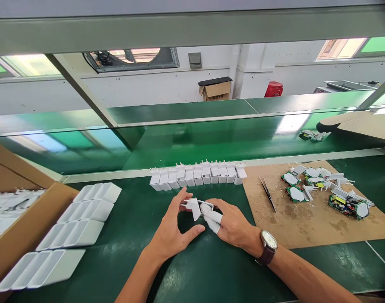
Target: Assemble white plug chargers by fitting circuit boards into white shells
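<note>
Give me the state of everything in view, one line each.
Left hand: curved beside plug piece, grip unclear
Right hand: closed on plug piece
Plug piece: between the hands
Tweezers: lying on cardboard sheet
White cases: open, empty
Plug row: lined up
Circuit boards: uncased
Box: open, holding white parts

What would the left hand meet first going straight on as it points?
Beyond the white pronged part at its fingertips, the left hand would probably meet the row of white cases; depth is unclear.

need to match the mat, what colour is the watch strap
Dark brown strap, best in the head view.
</note>
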`<state>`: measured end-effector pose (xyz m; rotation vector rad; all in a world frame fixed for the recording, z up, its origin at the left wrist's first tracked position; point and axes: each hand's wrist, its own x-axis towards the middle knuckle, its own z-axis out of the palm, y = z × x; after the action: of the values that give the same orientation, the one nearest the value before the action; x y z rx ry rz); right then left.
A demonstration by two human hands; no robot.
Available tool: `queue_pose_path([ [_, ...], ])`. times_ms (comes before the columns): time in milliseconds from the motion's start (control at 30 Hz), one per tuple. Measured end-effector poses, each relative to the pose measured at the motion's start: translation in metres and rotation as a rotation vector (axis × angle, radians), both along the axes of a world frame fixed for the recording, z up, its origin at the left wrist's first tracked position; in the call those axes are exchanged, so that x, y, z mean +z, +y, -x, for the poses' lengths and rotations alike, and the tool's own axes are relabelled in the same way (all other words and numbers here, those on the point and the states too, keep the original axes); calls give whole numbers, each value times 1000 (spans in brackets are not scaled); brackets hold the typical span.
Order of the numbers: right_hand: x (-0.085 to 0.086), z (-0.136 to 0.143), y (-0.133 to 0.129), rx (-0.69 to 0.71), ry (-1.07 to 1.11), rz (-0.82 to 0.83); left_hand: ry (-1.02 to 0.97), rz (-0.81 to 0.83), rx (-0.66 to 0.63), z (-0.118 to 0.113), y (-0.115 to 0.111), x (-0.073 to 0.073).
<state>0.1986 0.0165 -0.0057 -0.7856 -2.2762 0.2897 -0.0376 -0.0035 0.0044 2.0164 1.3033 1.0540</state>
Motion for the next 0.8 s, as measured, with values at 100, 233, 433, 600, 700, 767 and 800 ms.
queue_pose_path([
  [100, 2, -2, 0, -4, -1, 8, -55, -6, -14, -1, 1, -1],
  [233, -2, 2, 4, 16, 21, 55, -48, 57, -16, -3, 3, -6],
  [433, -6, 13, 6, -27, 532, 691, 23, 12, -29, -10, 2, -11],
  [600, 5, 16, 3, 58, 801, 1281, 77, -213, 28, -20, -3, -10],
  [700, 8, 18, 2, 86, 856, 1345, 96, -275, 56, -21, -3, -8],
  [767, 8, 20, 1, 81, 865, 1358, 96, -282, 53, -20, -3, -7],
  [800, 7, 20, 1, 81, 868, 1362, 93, -284, 49, -20, -3, -7],
])
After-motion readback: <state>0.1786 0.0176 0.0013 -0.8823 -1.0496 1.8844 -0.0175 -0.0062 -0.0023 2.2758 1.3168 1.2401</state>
